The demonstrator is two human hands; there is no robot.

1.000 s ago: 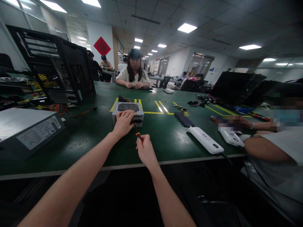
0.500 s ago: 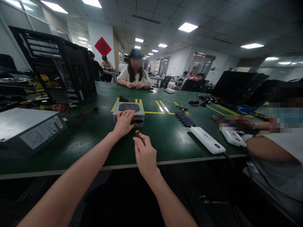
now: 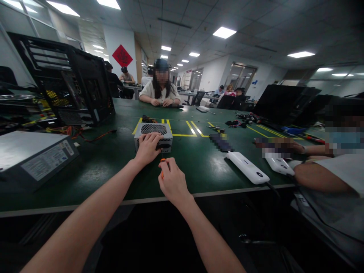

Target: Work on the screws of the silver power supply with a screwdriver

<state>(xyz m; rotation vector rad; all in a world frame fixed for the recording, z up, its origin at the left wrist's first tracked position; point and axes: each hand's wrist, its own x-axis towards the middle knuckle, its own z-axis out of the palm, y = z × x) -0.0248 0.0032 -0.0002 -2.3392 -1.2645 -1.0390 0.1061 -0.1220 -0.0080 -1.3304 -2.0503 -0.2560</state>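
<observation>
While the left hand (image 3: 148,149) stayed where it had been, fingers partly spread across the front and top edge of the metal box (image 3: 154,129), the right hand (image 3: 173,182) had rolled over since half a second earlier. Its knuckles now faced up, where the thumb side had shown more before. Those fingers were curled closed around a screwdriver (image 3: 163,160), its orange collar peeking out just ahead of them; they hid most of the handle. Whether the tip touched the box could not be told.

The box sat near the middle of the green table (image 3: 204,170), back from the near edge, with yellow tape (image 3: 183,135) beyond it. The left hand covered part of its front.

At the table's near left corner stood a larger grey box (image 3: 42,151), with loose cables (image 3: 99,135) behind it and a black computer case (image 3: 92,91) farther back along the left. Toward the near edge on the right lay a white device (image 3: 248,168) and a second white one (image 3: 278,165), close to a co-worker's sleeve (image 3: 338,170). Another person (image 3: 148,91) sat at the far edge.
</observation>
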